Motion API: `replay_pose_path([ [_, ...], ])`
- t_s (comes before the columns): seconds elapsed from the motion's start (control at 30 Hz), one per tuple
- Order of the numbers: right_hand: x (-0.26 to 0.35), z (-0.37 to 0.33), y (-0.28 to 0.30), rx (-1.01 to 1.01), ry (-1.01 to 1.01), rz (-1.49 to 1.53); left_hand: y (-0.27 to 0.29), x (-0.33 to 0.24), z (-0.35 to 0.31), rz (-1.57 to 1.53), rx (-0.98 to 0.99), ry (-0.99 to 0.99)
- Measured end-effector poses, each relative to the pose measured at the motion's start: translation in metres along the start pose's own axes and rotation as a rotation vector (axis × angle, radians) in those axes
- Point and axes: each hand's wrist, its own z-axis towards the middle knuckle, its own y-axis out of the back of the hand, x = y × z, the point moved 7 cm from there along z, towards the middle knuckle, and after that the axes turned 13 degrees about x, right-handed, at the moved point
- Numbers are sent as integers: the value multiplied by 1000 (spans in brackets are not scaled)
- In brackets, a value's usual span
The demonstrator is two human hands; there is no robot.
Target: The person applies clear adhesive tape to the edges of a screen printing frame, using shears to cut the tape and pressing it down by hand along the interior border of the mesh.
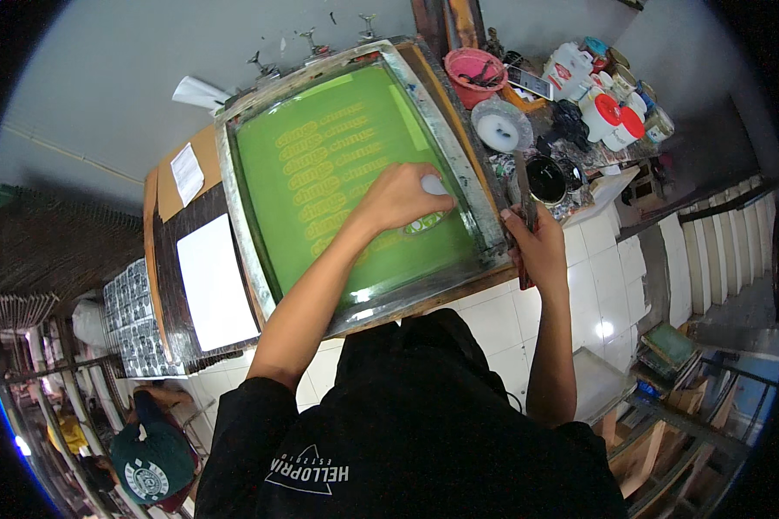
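Observation:
A metal-framed printing screen with a green mesh and rows of pale yellow lettering lies tilted on a dark table. My left hand rests on the mesh near its right side, closed around a small white object, just above a white and green patch. My right hand sits at the frame's lower right corner, gripping a long dark-handled tool that points up toward a black ink pot.
A white sheet lies on the table left of the screen, beside a stack of printed pieces. A pink bucket, a white-filled tub and red-lidded jars crowd the right. White tiles cover the counter front. A person in a green cap is at lower left.

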Motion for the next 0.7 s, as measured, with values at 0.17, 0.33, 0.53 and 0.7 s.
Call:
replay_pose_path([
  [0.17,19,30,-4,44,177,-121,-10,-3,21,-26,111,79],
  [0.33,10,72,-18,103,17,-329,-13,-7,28,25,143,89],
  [0.53,-29,96,-33,204,44,-93,7,7,4,-60,167,107],
  [0.7,-42,100,-31,220,-14,-89,83,36,-128,-155,290,183],
])
